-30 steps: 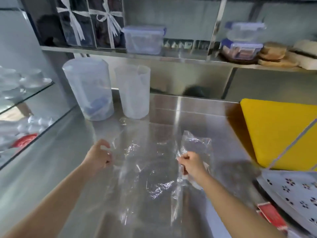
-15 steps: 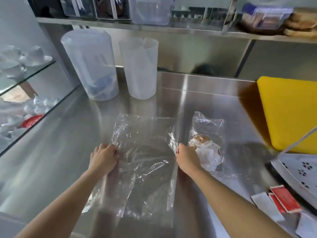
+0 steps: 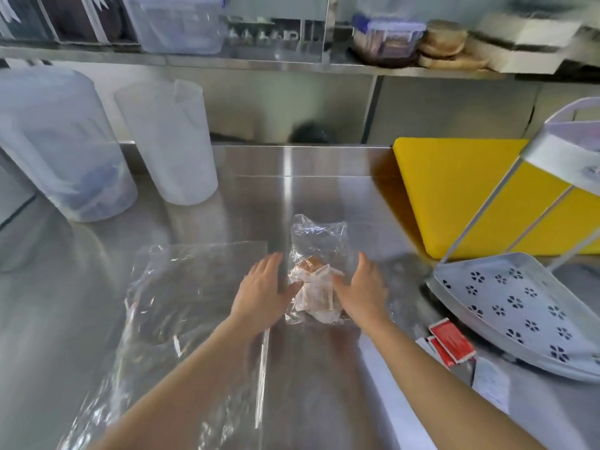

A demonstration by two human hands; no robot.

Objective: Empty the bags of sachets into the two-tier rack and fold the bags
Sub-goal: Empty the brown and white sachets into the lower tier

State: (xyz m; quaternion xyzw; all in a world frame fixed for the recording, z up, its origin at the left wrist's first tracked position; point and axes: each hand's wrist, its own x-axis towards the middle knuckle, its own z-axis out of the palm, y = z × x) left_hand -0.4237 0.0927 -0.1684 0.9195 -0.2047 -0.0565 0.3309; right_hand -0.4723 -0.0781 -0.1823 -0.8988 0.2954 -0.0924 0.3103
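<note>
Steel counter (image 3: 324, 177): brushed, reflective sheet metal filling the centre and lower frame. Yellow board (image 3: 454, 196): smooth, thick, round-cornered slab at right centre. Two-tier rack (image 3: 506, 306): pale painted metal at the right edge, thin slanted legs, lower tray punched with flower-shaped holes, upper tier partly out of frame. Lidded tub (image 3: 61, 147): cloudy plastic cylinder, upper left, something bluish inside. Jug (image 3: 168, 141): frosted plastic, tapered, open-topped, just right of the tub. Flat bag (image 3: 191, 306): clear crinkled film, empty, spread on the counter at lower left; the left forearm crosses its right edge. Small bag (image 3: 319, 241): clear film, centre frame, upright crumpled top, holding white and brown paper sachets (image 3: 316, 287). Left hand (image 3: 263, 293): open, fingers straight, palm down against the small bag's left side. Right hand (image 3: 363, 290): open, flat against its right side; neither hand closed on it. Red packets (image 3: 449, 342): glossy flat rectangles, white-edged, lower right beside the rack tray; print unreadable. Blurred plastic boxes line the shelf (image 3: 259, 61) along the top.
</note>
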